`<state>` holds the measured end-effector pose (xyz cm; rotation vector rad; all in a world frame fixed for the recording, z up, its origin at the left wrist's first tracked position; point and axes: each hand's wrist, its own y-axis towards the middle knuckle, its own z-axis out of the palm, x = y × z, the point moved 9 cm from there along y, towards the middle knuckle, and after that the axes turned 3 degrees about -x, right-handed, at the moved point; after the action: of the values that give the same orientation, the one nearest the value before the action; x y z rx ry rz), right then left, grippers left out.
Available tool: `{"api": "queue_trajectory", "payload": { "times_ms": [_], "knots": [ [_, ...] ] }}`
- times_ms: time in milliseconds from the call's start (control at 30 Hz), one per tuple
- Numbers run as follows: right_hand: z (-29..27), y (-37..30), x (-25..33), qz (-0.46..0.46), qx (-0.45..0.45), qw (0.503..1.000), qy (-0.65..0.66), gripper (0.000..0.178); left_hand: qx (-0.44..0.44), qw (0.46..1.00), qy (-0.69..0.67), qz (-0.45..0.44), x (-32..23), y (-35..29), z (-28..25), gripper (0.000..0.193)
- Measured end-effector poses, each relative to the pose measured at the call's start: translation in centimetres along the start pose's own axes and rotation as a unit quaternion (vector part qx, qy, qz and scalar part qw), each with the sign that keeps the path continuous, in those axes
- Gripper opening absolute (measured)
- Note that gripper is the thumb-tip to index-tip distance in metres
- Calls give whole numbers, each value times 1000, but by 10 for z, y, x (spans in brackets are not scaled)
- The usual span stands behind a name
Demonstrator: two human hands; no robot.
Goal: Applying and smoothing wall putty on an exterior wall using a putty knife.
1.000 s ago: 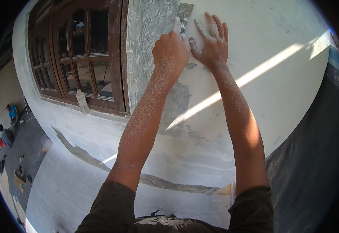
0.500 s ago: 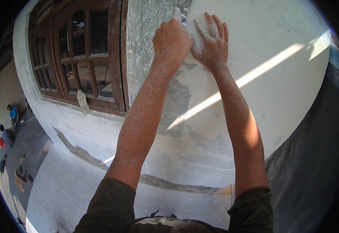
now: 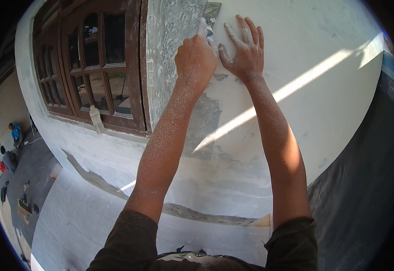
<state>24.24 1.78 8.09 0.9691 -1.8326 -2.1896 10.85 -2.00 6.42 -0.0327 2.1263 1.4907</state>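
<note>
My left hand (image 3: 196, 56), dusted white, is closed round the handle of a scraper (image 3: 212, 11) with its index finger stretched along it. The flat metal blade points up and lies against the wall (image 3: 314, 49), where rough grey patches meet smooth pale plaster. Most of the handle is hidden in my fist. Just to the right, my right hand (image 3: 243, 54) rests on the smooth plaster with its fingers spread and white powder on thumb and fingers. It holds nothing, and its thumb is close to my left hand.
A brown wooden window (image 3: 100, 67) with glass panes is at the left, and a plastic bottle (image 3: 96, 119) stands on its sill. A pale sheet (image 3: 84, 212) covers the ground below. Two people (image 3: 11, 144) sit far left. Dark sheeting (image 3: 355, 189) hangs at right.
My left hand has shifted slightly down and left with the scraper, and more of the blade shows. My right hand stays in almost the same place on the wall.
</note>
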Motion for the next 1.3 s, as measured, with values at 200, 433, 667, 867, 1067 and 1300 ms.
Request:
{"api": "queue_trajectory", "payload": {
  "times_ms": [200, 433, 667, 867, 1067, 1300],
  "knots": [
    [-2, 2, -2, 2, 3, 1000, -3, 55, -3, 1000, -6, -2, 2, -2, 2, 56],
    [0, 1, 1, 9, 5, 1000, 14, 55, -16, 1000, 23, 10, 3, 6, 1, 56],
    [0, 0, 1, 8, 9, 1000, 9, 55, -11, 1000, -10, 19, 2, -1, 3, 57],
    [-1, 0, 0, -2, -5, 1000, -7, 54, -21, 999, -8, 32, 2, -6, 2, 58],
    [-1, 3, 2, -4, 0, 1000, -15, 54, -16, 999, -5, 32, -2, 15, 0, 57],
    [0, -1, -2, 10, 12, 1000, 8, 55, 2, 1000, -3, 13, 5, -11, 9, 56]
  ]
}}
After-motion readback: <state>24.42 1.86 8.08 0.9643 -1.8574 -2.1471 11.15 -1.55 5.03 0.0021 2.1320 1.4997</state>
